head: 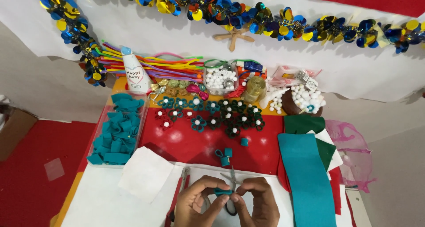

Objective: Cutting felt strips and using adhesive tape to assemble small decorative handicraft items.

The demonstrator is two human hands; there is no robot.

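Note:
My left hand (197, 202) and my right hand (256, 202) meet at the bottom centre, both pinching a small teal felt strip (222, 192) between thumbs and forefingers. Under them lie scissors (231, 182) on a white sheet (106, 200). Just beyond, on the red table surface (186, 143), sit folded teal felt loops (225, 156) and one single loop (244, 141). Rows of finished felt flowers (212, 114) in teal, dark green and red, with white pompom centres, lie further back.
A clear tray of folded teal felt pieces (116, 129) stands at left. Teal, green and white felt sheets (310, 169) lie at right. Farther back are a glue bottle (135, 72), pipe cleaners (155, 63), a pompom box (220, 78), a pompom bowl (303, 101), gold ribbon (254, 89). Tinsel garland (248, 14) hangs above.

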